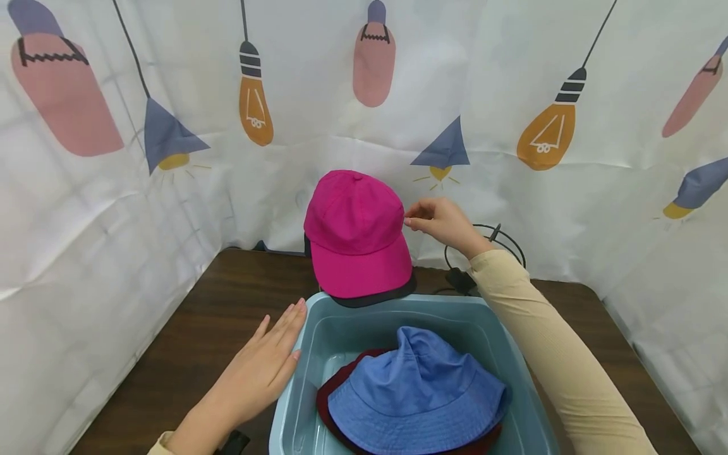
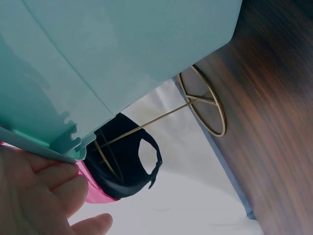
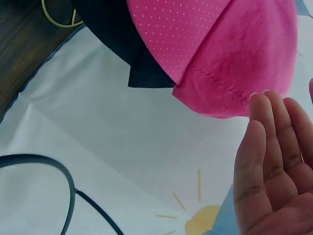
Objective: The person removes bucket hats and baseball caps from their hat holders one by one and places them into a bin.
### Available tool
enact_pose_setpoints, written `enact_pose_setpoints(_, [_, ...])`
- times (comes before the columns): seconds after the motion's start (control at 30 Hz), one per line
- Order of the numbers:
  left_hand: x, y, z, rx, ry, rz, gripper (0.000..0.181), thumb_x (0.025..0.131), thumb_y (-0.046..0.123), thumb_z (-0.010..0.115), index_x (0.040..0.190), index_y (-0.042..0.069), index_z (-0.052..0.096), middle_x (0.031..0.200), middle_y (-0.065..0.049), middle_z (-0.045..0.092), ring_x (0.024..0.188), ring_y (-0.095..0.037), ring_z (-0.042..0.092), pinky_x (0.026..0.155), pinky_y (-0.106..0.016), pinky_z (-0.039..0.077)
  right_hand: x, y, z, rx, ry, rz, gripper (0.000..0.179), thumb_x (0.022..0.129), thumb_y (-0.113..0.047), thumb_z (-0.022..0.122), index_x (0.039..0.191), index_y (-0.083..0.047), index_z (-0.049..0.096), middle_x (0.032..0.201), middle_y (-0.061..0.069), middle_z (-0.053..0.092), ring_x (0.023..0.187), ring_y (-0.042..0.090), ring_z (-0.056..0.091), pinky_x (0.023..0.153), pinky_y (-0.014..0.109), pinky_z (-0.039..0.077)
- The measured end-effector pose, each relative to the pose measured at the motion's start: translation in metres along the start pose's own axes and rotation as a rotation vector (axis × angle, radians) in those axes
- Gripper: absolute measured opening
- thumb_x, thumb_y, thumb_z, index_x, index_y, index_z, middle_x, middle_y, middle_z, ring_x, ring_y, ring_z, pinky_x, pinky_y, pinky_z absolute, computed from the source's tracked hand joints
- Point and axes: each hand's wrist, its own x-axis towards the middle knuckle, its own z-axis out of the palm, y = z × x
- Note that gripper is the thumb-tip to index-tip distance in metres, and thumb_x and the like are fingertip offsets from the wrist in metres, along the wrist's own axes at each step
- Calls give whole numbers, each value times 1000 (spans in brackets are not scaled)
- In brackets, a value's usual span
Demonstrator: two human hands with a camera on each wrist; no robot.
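Observation:
A bright pink baseball cap (image 1: 358, 218) sits over a black cap (image 2: 117, 156) on a thin gold wire stand (image 2: 151, 120) behind the tub. My right hand (image 1: 440, 224) is at the pink cap's right side, its fingertips right at the fabric edge. In the right wrist view, that hand's fingers (image 3: 283, 132) look mostly straight. My left hand (image 1: 256, 366) rests with straight fingers along the left rim of the light blue plastic tub (image 1: 301, 354). Inside the tub, a blue denim-like bucket hat (image 1: 418, 395) lies on top of a maroon hat (image 1: 327, 395).
The dark wood table (image 1: 188, 341) carries the tub. A black cable (image 1: 509, 237) loops behind my right forearm at the table's back edge. A white cloth (image 1: 318, 76) printed with lamps and bulbs hangs behind and along both sides.

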Motion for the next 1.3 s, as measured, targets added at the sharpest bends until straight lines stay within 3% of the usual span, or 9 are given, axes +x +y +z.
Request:
enact_pose_setpoints(0.47, [2,0,1,-14,-26,-25,60,100,24,46,151,4,22,157,-6,21,143,-27,20,114,-52,12,26,-2,11,-16,183,26,27,91,-17,65,111,1,65,104,15,66,96,28,62,83,40,50])
enact_pose_setpoints(0.83, [1,0,1,-22,-34,-39,60,99,24,46,151,4,23,157,-5,21,143,-26,20,113,-53,13,38,-2,21,-8,225,25,27,88,-12,68,110,4,65,103,18,67,94,28,63,83,38,51])
enact_pose_setpoints(1.1, [1,0,1,-23,-24,-35,60,100,25,46,151,5,22,157,-5,20,143,-26,20,113,-52,12,40,-4,26,-17,301,27,18,88,-8,68,100,5,67,95,19,67,86,28,62,76,36,51])
enact_pose_setpoints(1.3, [-1,-1,2,-24,-11,-26,60,100,24,46,151,4,23,156,-6,22,142,-26,21,112,-54,14,40,-2,30,99,308,39,14,90,-8,66,97,5,65,92,16,64,84,24,57,72,29,46])
